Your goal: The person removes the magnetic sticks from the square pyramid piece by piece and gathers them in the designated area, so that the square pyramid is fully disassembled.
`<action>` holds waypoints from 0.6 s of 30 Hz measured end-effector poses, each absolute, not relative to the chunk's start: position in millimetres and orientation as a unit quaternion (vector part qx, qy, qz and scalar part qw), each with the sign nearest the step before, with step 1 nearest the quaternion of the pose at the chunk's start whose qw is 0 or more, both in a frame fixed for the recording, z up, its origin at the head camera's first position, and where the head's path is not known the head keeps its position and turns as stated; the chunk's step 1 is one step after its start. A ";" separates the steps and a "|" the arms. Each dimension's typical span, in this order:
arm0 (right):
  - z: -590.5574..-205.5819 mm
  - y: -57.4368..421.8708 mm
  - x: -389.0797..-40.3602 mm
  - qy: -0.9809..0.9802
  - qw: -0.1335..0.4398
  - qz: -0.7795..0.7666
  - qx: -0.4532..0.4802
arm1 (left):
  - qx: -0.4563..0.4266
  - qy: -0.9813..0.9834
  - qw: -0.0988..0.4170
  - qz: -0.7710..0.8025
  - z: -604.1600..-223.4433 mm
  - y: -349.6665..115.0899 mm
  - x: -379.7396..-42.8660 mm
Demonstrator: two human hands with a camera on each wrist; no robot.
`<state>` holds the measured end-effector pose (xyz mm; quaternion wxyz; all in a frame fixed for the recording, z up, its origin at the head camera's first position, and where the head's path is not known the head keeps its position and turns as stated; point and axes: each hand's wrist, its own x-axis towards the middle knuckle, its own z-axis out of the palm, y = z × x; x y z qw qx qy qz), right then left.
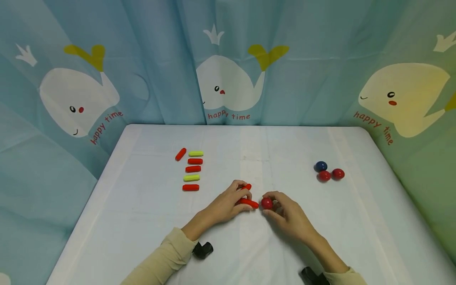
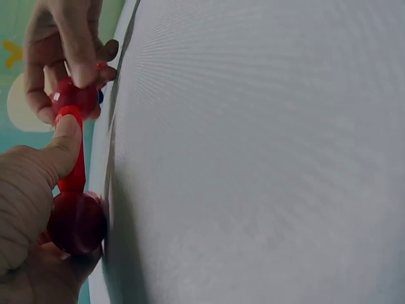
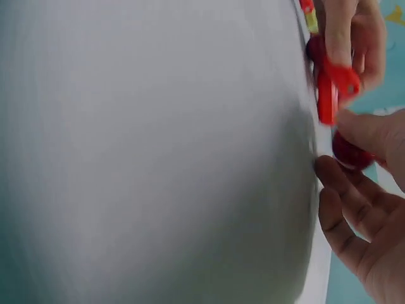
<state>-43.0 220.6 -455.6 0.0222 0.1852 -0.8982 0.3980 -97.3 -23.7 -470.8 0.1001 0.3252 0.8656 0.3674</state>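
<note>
My left hand (image 1: 228, 204) grips a red stick (image 1: 249, 203) low over the white table, the thumb along its side. A dark red ball (image 2: 77, 223) sits at the stick's rear end, under that hand. Another red stick (image 1: 247, 186) pokes out past the fingers, angled away toward the back. Thumb and fingers of my right hand (image 1: 290, 215) pinch a red ball (image 1: 266, 203) right at the front end of the first stick. In the left wrist view, that ball and the stick's tip overlap. My palm hides part of the left-hand piece in the head view.
Left of the hands lie several loose sticks, red (image 1: 190, 187) and yellow-green (image 1: 191, 178), mostly in a column. A blue ball (image 1: 321, 166) and two red balls (image 1: 338, 173) are grouped at the right. A whale-print curtain (image 1: 164, 79) hangs behind the table (image 1: 142, 221).
</note>
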 end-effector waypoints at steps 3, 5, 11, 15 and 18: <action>-453.8 227.5 -43.9 -0.909 0.052 0.382 0.155 | 0.317 0.865 0.104 0.376 -472.4 -24.2 -97.7; -451.9 232.4 -44.7 -0.909 0.063 0.385 0.148 | 0.310 0.865 0.102 0.382 -472.9 -25.2 -97.7; -445.8 245.4 -43.7 -0.917 0.059 0.375 0.122 | 0.302 0.858 0.102 0.403 -472.3 -27.3 -97.7; -443.0 258.2 -43.0 -0.923 0.062 0.372 0.076 | 0.302 0.854 0.111 0.408 -471.9 -27.4 -97.6; -440.7 269.8 -43.4 -0.925 0.070 0.371 0.038 | 0.306 0.856 0.108 0.403 -471.5 -27.2 -97.7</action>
